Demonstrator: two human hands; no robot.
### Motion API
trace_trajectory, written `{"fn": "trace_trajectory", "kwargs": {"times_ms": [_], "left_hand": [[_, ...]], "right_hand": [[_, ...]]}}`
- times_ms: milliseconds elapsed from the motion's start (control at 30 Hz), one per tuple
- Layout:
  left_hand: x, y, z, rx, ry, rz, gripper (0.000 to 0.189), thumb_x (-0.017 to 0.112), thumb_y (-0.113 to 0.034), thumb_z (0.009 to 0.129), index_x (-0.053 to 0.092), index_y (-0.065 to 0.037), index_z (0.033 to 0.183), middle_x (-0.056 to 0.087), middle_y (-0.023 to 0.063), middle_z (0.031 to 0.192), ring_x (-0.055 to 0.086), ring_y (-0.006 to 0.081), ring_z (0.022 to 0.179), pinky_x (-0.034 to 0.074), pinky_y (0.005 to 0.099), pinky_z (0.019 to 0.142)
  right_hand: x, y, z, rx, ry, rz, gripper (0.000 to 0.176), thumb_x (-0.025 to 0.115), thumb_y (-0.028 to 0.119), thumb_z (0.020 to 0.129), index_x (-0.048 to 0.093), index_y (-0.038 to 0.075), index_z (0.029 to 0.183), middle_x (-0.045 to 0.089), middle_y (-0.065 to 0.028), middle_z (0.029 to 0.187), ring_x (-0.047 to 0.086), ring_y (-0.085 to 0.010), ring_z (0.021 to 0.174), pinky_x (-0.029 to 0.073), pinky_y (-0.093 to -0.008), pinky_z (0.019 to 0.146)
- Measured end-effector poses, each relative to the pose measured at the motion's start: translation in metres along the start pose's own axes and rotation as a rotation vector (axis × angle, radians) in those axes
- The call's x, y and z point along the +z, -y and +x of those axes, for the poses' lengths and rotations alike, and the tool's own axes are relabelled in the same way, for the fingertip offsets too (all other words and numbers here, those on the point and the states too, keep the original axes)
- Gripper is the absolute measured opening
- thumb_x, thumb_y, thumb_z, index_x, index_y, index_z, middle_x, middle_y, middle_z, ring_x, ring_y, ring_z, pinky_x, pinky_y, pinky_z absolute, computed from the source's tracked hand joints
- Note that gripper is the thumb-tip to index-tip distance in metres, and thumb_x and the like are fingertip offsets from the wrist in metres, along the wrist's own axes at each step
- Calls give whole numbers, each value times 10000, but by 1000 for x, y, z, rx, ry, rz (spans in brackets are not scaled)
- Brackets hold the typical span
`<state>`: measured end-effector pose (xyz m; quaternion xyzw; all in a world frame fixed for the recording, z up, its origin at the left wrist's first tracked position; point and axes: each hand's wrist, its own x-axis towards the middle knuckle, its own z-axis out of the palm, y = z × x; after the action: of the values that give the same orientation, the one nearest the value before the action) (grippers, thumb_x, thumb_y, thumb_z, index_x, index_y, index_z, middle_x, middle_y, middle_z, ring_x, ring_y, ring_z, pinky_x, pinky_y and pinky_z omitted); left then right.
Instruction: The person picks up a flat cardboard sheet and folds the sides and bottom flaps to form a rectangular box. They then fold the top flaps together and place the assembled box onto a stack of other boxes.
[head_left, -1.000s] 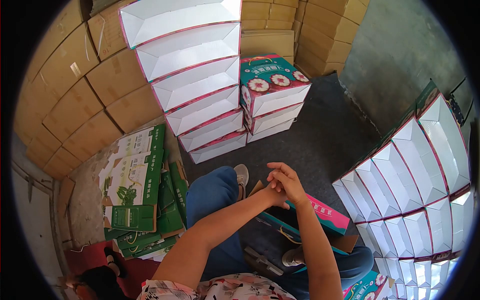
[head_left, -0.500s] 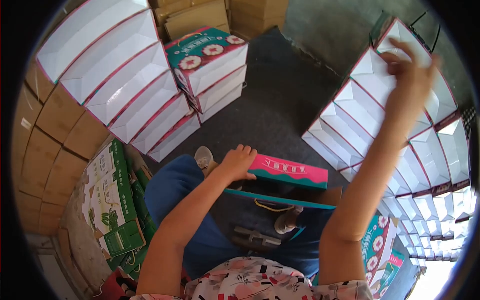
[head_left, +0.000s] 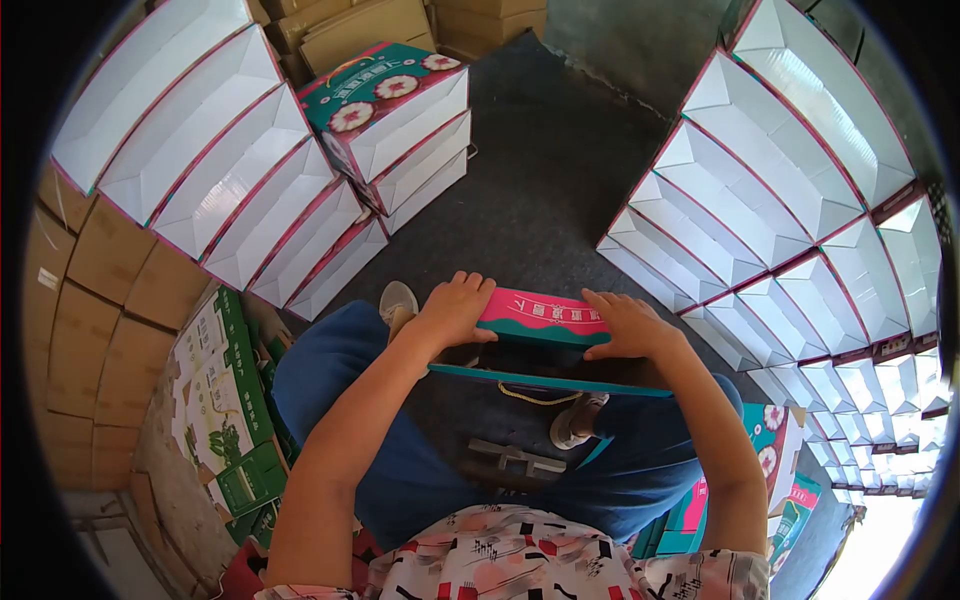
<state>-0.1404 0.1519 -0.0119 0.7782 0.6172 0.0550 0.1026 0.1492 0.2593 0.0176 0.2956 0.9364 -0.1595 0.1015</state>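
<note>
Between my knees stands a pink and teal cardboard box (head_left: pixel 548 312) with white lettering on its pink panel. My left hand (head_left: pixel 462 310) is closed over the panel's left end, fingers on top and thumb on the near side. At the other end my right hand (head_left: pixel 632 326) grips the same panel in a like way. The box's near teal edge (head_left: pixel 550 380) runs below both wrists, and a dark gap separates it from the panel. A yellow cord handle (head_left: pixel 538 397) hangs under that edge. The inside of the box is mostly hidden.
Stacked white boxes with red edges rise at left (head_left: pixel 215 205) and right (head_left: pixel 770 150). A teal printed box (head_left: pixel 385 85) tops a shorter stack. Green flattened cartons (head_left: pixel 225 410) lie left, beside brown cartons (head_left: pixel 110 290). More pink and teal cardboard (head_left: pixel 685 520) lies by my right leg.
My right hand has come down from the raised position near the right stack onto the panel's right end. My left hand keeps its hold. The view has shifted slightly.
</note>
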Motion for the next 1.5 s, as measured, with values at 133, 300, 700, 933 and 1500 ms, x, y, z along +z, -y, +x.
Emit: {"fn": "trace_trajectory", "kwargs": {"times_ms": [133, 300, 700, 933, 1500], "left_hand": [[-50, 0, -13, -101, -68, 108, 746, 786, -416, 642, 520, 12, 1194, 542, 173, 1126, 527, 327, 1065, 485, 423, 825], [-90, 36, -63, -491, 72, -114, 620, 735, -426, 751, 542, 25, 1130, 606, 150, 844, 612, 226, 725, 479, 333, 604], [-29, 2, -45, -275, 226, -425, 692, 776, -448, 711, 495, 0, 1157, 624, 155, 870, 640, 264, 835, 503, 338, 684], [-9, -1, -44, -362, 88, -141, 1168, 780, -490, 674, 69, 24, 1446, 600, 244, 1060, 612, 344, 996, 495, 385, 862], [20, 9, -43, -326, 136, -336, 1139, 723, -382, 763, -95, 19, 1446, 574, 292, 1145, 613, 399, 996, 491, 390, 852]], "right_hand": [[10, 11, 5, 106, 45, -75, 916, 810, 406, 625, 369, 36, 1338, 529, -187, 1218, 527, -358, 1131, 433, -445, 941], [14, 8, 8, 89, 12, -108, 803, 825, 383, 601, 441, 38, 1217, 572, -168, 1110, 580, -343, 1041, 475, -433, 867], [25, 10, 0, 71, -73, -132, 827, 835, 388, 586, 429, 40, 1217, 576, -159, 1080, 591, -335, 1004, 481, -428, 843], [22, 11, -1, 85, -54, -121, 823, 833, 368, 597, 423, 39, 1230, 569, -166, 1097, 580, -346, 1027, 474, -432, 860], [-41, -10, -54, 260, -465, 44, 574, 719, 398, 742, 549, 25, 1144, 611, -179, 1058, 597, -357, 967, 474, -442, 835]]}}
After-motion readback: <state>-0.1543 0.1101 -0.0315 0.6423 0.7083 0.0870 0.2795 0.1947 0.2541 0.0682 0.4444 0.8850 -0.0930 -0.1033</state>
